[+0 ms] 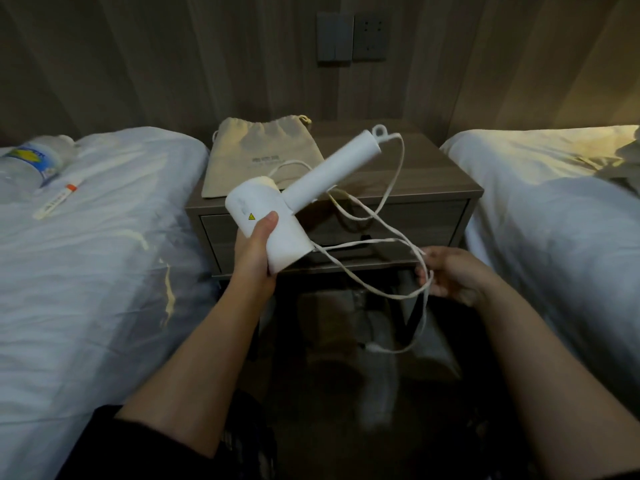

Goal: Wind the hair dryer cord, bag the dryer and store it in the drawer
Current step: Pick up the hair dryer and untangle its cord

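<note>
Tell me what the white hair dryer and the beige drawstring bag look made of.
White hair dryer: probably matte plastic, with a smooth, even, seamless shell. Beige drawstring bag: woven cloth, likely cotton or canvas, with soft wrinkles and a gathered cord top.

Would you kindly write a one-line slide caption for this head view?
Left hand holds the white hair dryer while right hand gathers its loose cord; cloth bag waits on nightstand.
</note>
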A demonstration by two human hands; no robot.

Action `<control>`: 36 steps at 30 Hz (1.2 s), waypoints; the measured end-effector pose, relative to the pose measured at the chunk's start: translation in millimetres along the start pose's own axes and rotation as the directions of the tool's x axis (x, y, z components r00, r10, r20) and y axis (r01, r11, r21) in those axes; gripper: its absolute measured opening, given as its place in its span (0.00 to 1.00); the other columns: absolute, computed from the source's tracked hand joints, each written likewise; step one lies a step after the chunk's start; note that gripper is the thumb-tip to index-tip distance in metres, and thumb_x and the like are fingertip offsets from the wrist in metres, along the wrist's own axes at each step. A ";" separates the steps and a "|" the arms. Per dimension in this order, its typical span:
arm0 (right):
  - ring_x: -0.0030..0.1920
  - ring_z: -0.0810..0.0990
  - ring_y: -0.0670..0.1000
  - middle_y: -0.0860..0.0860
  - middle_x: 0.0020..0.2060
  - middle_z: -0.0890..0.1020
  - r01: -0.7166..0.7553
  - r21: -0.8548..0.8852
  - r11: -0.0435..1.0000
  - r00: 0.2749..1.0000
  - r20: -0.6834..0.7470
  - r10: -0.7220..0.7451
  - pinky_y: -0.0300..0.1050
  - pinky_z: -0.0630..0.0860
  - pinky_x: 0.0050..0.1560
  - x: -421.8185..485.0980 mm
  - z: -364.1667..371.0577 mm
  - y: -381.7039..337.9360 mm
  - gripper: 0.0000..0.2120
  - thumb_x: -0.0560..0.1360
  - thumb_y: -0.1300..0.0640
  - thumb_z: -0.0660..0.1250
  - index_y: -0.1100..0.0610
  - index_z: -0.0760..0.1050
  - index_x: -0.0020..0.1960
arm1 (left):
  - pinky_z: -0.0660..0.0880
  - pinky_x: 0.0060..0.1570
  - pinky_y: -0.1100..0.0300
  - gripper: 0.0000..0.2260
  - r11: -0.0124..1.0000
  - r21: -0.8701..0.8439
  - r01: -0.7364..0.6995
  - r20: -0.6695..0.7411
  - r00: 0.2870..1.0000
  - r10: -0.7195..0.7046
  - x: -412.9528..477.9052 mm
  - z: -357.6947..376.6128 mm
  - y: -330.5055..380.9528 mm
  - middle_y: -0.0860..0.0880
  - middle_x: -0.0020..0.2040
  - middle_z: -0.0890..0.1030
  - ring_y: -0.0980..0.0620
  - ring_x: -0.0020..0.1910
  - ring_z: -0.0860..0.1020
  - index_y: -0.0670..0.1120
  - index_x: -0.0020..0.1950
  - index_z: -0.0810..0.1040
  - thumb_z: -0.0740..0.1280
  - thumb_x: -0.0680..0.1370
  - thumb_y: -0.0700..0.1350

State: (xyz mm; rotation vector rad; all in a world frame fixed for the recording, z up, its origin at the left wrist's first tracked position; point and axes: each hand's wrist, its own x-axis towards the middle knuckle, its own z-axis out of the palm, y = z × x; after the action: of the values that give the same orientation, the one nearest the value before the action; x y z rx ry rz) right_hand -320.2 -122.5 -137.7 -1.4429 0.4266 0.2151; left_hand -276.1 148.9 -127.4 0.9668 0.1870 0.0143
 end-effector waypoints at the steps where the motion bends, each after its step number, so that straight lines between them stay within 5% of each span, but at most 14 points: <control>1: 0.21 0.74 0.43 0.52 0.29 0.73 0.048 0.043 0.998 0.999 -0.004 -0.047 0.34 0.72 0.21 -1.5 1.2 -1.4 0.07 0.81 0.59 0.55 0.55 0.72 0.50 | 0.78 0.45 0.53 0.34 0.999 0.037 -0.026 -0.012 1.000 0.026 -0.9 1.4 -0.8 0.42 0.59 0.77 0.47 0.51 0.79 0.45 0.69 0.67 0.70 0.64 0.49; 3: 0.23 0.73 0.44 0.52 0.32 0.72 0.164 0.044 0.986 0.986 -0.020 -0.163 0.34 0.70 0.22 -4.1 3.2 -3.3 0.02 0.78 0.58 0.61 0.53 0.70 0.46 | 0.77 0.42 0.55 0.34 0.994 0.090 -0.068 -0.035 0.997 0.072 -1.9 4.1 -2.0 0.43 0.58 0.77 0.48 0.50 0.78 0.44 0.69 0.66 0.70 0.64 0.49; 5: 0.28 0.72 0.47 0.52 0.34 0.74 0.305 -0.204 0.930 0.943 -0.073 -0.325 0.32 0.69 0.25 -6.1 5.2 -1.9 0.06 0.74 0.63 0.67 0.55 0.70 0.46 | 0.77 0.41 0.56 0.30 0.982 0.146 -0.121 -0.068 0.989 0.132 -1.6 4.4 -4.4 0.43 0.57 0.77 0.48 0.50 0.78 0.44 0.68 0.67 0.72 0.67 0.46; 8: 0.36 0.75 0.53 0.54 0.35 0.75 0.286 -0.753 0.592 0.818 -0.129 -0.560 0.36 0.68 0.30 -7.6 13.1 -0.3 0.05 0.73 0.62 0.68 0.57 0.73 0.41 | 0.76 0.41 0.57 0.23 0.955 0.245 -0.170 -0.112 0.973 0.202 -4.5 7.3 -5.6 0.47 0.52 0.77 0.48 0.50 0.78 0.44 0.64 0.68 0.71 0.72 0.42; 12: 0.49 0.75 0.62 0.59 0.43 0.75 0.089 -0.971 0.220 0.785 -0.067 -0.616 0.47 0.70 0.44 -7.5 17.0 8.7 0.11 0.76 0.54 0.64 0.59 0.80 0.42 | 0.72 0.45 0.59 0.26 0.841 0.474 -0.261 -0.103 0.932 0.347 -11.2 13.6 -4.1 0.50 0.53 0.74 0.52 0.51 0.74 0.43 0.64 0.66 0.73 0.70 0.41; 14: 0.49 0.75 0.63 0.62 0.45 0.76 0.087 -0.971 0.222 0.765 -0.077 -0.640 0.48 0.71 0.45 -9.4 19.2 5.2 0.13 0.76 0.52 0.64 0.61 0.81 0.43 | 0.70 0.45 0.64 0.30 0.737 0.589 -0.330 -0.012 0.909 0.417 -14.7 13.7 -5.9 0.51 0.54 0.72 0.54 0.52 0.73 0.43 0.65 0.65 0.75 0.68 0.41; 18: 0.38 0.76 0.58 0.62 0.33 0.77 0.182 -0.864 0.470 0.796 -0.151 -0.586 0.44 0.64 0.33 -16.8 16.1 -11.0 0.16 0.74 0.55 0.67 0.66 0.79 0.35 | 0.69 0.46 0.71 0.35 0.583 0.679 -0.446 0.145 0.860 0.489 -21.5 14.8 -13.7 0.52 0.56 0.73 0.56 0.54 0.73 0.47 0.65 0.66 0.78 0.62 0.43; 21: 0.47 0.75 0.60 0.61 0.41 0.76 0.125 -0.941 0.315 0.720 -0.132 -0.681 0.44 0.69 0.42 -23.7 15.9 -14.7 0.12 0.72 0.54 0.70 0.62 0.82 0.38 | 0.69 0.54 0.64 0.38 0.474 0.716 -0.513 0.224 0.812 0.540 -28.3 17.5 -18.0 0.47 0.61 0.73 0.56 0.57 0.71 0.45 0.67 0.66 0.79 0.61 0.43; 24: 0.43 0.78 0.59 0.58 0.35 0.78 0.033 -0.960 0.278 0.822 -0.132 -0.554 0.46 0.71 0.41 -32.7 20.8 -17.7 0.14 0.73 0.51 0.68 0.59 0.80 0.34 | 0.67 0.55 0.67 0.39 0.269 0.746 -0.609 0.364 0.711 0.601 -36.1 20.5 -21.0 0.45 0.62 0.71 0.59 0.57 0.68 0.42 0.67 0.66 0.79 0.60 0.44; 27: 0.27 0.72 0.51 0.52 0.20 0.74 0.087 -0.560 0.824 0.934 -0.243 -0.264 0.41 0.68 0.30 -31.5 13.3 -20.1 0.17 0.74 0.55 0.68 0.58 0.77 0.28 | 0.69 0.54 0.65 0.39 0.228 0.749 -0.622 0.390 0.692 0.607 -38.0 20.3 -21.2 0.45 0.62 0.71 0.60 0.56 0.69 0.43 0.68 0.66 0.78 0.60 0.47; 29: 0.24 0.73 0.49 0.50 0.19 0.74 -0.011 -0.039 0.999 0.980 -0.201 0.003 0.37 0.73 0.23 -26.4 2.6 -19.3 0.16 0.77 0.57 0.63 0.59 0.73 0.31 | 0.69 0.54 0.64 0.39 0.221 0.749 -0.625 0.402 0.693 0.599 -36.9 18.5 -21.3 0.46 0.62 0.72 0.59 0.56 0.70 0.44 0.68 0.66 0.78 0.60 0.47; 32: 0.30 0.84 0.53 0.59 0.31 0.84 -0.152 0.511 0.846 0.984 0.002 0.176 0.48 0.82 0.29 -15.2 -13.7 -15.5 0.18 0.80 0.56 0.57 0.59 0.71 0.32 | 0.70 0.56 0.62 0.40 0.208 0.744 -0.635 0.466 0.716 0.520 -31.5 12.8 -22.9 0.46 0.63 0.72 0.53 0.60 0.73 0.45 0.69 0.66 0.77 0.60 0.48; 34: 0.40 0.86 0.57 0.63 0.42 0.85 -0.185 0.629 0.755 0.983 0.128 0.133 0.58 0.82 0.35 -9.6 -22.0 -14.6 0.19 0.77 0.56 0.62 0.59 0.72 0.28 | 0.71 0.59 0.59 0.41 0.240 0.739 -0.629 0.487 0.745 0.455 -26.5 9.1 -24.7 0.47 0.64 0.72 0.50 0.62 0.73 0.46 0.70 0.65 0.76 0.59 0.48; 36: 0.48 0.84 0.57 0.60 0.49 0.84 -0.176 0.601 0.780 0.973 0.226 0.045 0.64 0.79 0.40 -10.9 -20.8 -14.4 0.13 0.58 0.63 0.80 0.57 0.75 0.29 | 0.73 0.59 0.55 0.41 0.224 0.732 -0.643 0.513 0.737 0.440 -23.2 6.5 -24.9 0.47 0.65 0.72 0.50 0.63 0.73 0.46 0.70 0.65 0.76 0.59 0.48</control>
State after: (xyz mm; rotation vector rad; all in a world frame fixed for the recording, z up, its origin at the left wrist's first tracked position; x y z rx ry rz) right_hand -327.6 -143.6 -121.6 -0.7342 0.3703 0.2815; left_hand -299.7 127.2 -140.6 2.0930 -0.4338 0.5457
